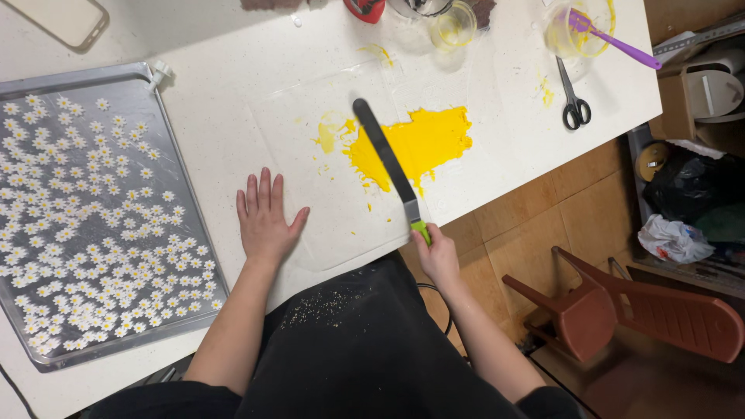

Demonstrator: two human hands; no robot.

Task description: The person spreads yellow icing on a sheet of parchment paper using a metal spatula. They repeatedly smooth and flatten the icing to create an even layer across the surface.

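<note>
Yellow paste (419,143) lies spread on a clear sheet (326,178) just beyond my right grip (436,252), clamped on the spatula (388,159) laid across it, while my left grip (265,217) rests flat and spread, pinning the sheet to the desk (233,85).

Home baking workspace, white worktable (233,132), tray of icing daisies (31,85), scissors (574,105)

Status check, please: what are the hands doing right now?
Left hand flat on clear sheet. Right hand grips spatula over yellow paste. Nothing blocking.
</note>
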